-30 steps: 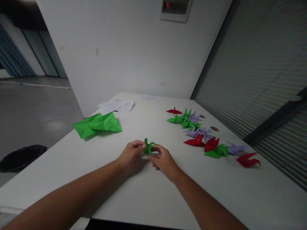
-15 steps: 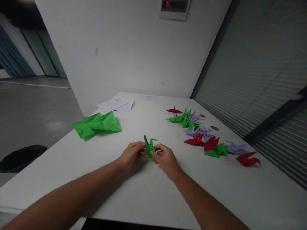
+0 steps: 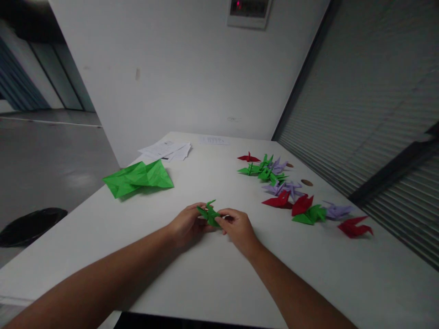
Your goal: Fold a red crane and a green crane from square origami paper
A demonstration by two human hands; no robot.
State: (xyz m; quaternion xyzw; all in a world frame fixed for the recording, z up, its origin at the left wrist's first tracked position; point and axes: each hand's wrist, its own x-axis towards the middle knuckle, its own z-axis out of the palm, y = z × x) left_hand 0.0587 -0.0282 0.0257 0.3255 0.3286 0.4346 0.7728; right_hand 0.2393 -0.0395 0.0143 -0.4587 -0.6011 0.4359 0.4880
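Note:
A small green paper crane [image 3: 210, 214] is held between my two hands, just above the white table [image 3: 206, 269]. My left hand [image 3: 188, 222] is curled around its left side, thumb on top and fingers partly beneath. My right hand [image 3: 236, 226] pinches its right side between thumb and index finger. The crane's thin neck points up and to the right, and another point sticks out to the left. Fingers cover part of its lower body.
Creased green paper sheets [image 3: 139, 179] lie at the left, with white printed papers [image 3: 168, 150] behind them. Several finished cranes in green, purple and red [image 3: 281, 199] spread along the right side. A black-lined bin [image 3: 29, 226] stands on the floor at left.
The green crane has turned and tipped in my fingers; its tall left point now leans lower and to the left. Both hands stay almost in place.

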